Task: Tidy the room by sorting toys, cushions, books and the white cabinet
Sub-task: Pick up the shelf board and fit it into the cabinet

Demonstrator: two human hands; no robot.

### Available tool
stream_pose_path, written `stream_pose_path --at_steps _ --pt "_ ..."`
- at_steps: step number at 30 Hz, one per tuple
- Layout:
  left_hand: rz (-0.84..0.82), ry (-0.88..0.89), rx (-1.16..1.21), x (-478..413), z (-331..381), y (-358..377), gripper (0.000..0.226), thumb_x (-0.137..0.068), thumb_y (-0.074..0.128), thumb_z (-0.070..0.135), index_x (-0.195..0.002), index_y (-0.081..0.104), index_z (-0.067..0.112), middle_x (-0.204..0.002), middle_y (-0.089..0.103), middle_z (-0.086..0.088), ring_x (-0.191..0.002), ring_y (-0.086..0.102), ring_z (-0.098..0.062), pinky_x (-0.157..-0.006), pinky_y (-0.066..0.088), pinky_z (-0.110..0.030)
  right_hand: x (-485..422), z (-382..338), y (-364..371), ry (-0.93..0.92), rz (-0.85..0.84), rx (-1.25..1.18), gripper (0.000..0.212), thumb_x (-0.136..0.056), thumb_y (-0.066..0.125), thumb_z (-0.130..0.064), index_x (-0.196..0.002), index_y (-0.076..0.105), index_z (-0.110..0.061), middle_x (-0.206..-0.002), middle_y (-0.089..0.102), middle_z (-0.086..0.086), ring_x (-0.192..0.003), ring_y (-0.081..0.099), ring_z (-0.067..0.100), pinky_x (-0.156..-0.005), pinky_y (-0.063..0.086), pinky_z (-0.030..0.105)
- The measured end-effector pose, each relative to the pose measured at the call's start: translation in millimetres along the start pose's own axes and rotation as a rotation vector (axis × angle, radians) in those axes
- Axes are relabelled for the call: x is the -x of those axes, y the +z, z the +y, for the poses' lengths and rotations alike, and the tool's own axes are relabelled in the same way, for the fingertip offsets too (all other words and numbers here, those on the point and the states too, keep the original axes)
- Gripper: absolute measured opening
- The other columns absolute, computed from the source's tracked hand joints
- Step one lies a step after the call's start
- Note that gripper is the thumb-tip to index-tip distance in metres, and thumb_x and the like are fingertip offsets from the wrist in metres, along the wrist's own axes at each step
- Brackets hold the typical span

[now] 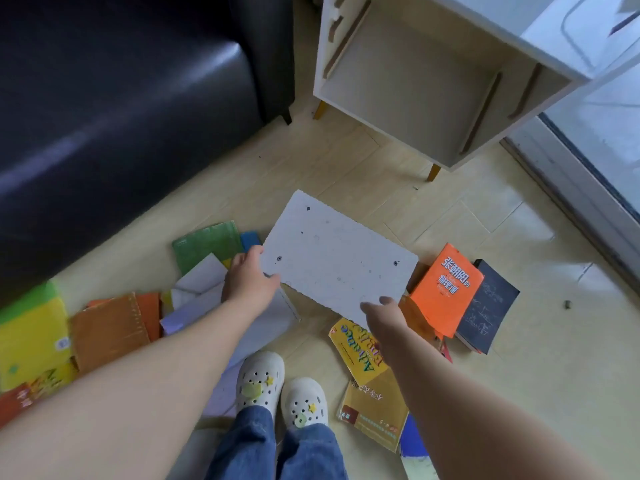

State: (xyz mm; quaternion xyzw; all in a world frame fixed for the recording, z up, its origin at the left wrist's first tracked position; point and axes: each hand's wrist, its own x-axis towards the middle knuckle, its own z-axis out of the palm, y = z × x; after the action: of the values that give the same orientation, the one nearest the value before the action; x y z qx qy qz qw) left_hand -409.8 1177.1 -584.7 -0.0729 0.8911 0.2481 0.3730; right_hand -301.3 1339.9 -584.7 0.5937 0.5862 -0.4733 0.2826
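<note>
While standing before white cabinet (408,81), gripping shelf board (337,261) just in frt of it: left hand (247,278) curled round short edge; right hand (384,315) clasping long edge. White w/ drill holes, rough edges.

White cabinet (415,81): upper centre to upper right of frame, set on short yellowish legs, front open, wooden rails seen on both inner side walls.

White board (337,261): centre of frame, rectangular, rough-edged, dotted with small dark holes, held tilted above the floor. Its left edge is gripped by the left hand (247,278); the right hand (384,317) is at the near edge, grip unclear.

Books scattered on the floor: orange book (443,289) overlapping black book (488,306), right of the board; yellow book (360,351), lower centre; green book (204,244), left of the board; more piled at lower left.
</note>
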Motion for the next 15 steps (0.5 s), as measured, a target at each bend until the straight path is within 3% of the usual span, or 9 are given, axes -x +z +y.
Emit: stream_pose_path --at_steps 2,5,7,9,12,15 --pt "0.003 -0.034 0.066 26.1 -3.5 -10.7 0.048 -0.091 0.054 0.021 -0.136 0.039 0.020 -0.133 0.041 -0.009 -0.106 0.049 -0.029 -0.083 0.046 -0.035 21.5 -1.7 6.0 -0.040 -0.017 0.027 0.053 -0.095 0.044 -0.016 -0.145 0.027 -0.011 -0.132 0.046 0.014 -0.102 0.050 0.025 -0.081 0.043 0.035" --pt "0.032 -0.071 0.136 60.0 -17.6 -20.9 0.046 -0.092 0.054 0.020 -0.136 0.041 0.016 -0.135 0.046 -0.009 -0.116 0.050 -0.027 -0.084 0.044 -0.032 49.3 0.4 19.3 -0.114 -0.061 0.074 0.041 -0.094 0.044 -0.018 -0.134 0.038 -0.013 -0.114 0.049 0.011 -0.087 0.046 0.021 -0.068 0.039 0.028" --pt "0.045 -0.106 0.202 82.4 -31.5 -25.3 0.046 -0.092 0.055 0.021 -0.136 0.042 0.015 -0.135 0.048 -0.009 -0.118 0.051 -0.026 -0.086 0.044 -0.031 67.3 5.9 28.0 -0.163 -0.086 0.134 0.016 -0.092 0.043 -0.017 -0.108 0.048 -0.018 -0.091 0.047 0.007 -0.070 0.042 0.017 -0.056 0.033 0.024" --pt "0.046 -0.145 0.265 104.5 -48.1 -27.7 0.044 -0.093 0.055 0.022 -0.134 0.044 0.015 -0.134 0.050 -0.009 -0.117 0.052 -0.025 -0.085 0.043 -0.029 85.4 12.9 37.5 -0.207 -0.105 0.214 0.007 -0.089 0.044 -0.016 -0.094 0.049 -0.017 -0.072 0.039 0.001 -0.060 0.036 0.015 -0.053 0.029 0.022" --pt "0.051 -0.207 0.319 134.7 -73.7 -30.2 0.038 -0.093 0.054 0.022 -0.130 0.049 0.016 -0.130 0.054 -0.007 -0.114 0.054 -0.024 -0.083 0.041 -0.025 105.4 26.1 51.9 -0.263 -0.131 0.314 0.014 -0.086 0.045 -0.016 -0.098 0.052 -0.017 -0.071 0.042 -0.001 -0.061 0.039 0.015 -0.056 0.032 0.023" --pt "0.087 -0.323 0.399 168.9 -113.7 -35.3 0.032 -0.092 0.055 0.024 -0.124 0.054 0.017 -0.123 0.059 -0.004 -0.110 0.056 -0.024 -0.081 0.039 -0.023 134.2 40.1 77.3 -0.294 -0.173 0.456 0.003 -0.087 0.045 -0.017 -0.085 0.045 -0.019 -0.068 0.040 -0.003 -0.059 0.038 0.013 -0.057 0.034 0.025"
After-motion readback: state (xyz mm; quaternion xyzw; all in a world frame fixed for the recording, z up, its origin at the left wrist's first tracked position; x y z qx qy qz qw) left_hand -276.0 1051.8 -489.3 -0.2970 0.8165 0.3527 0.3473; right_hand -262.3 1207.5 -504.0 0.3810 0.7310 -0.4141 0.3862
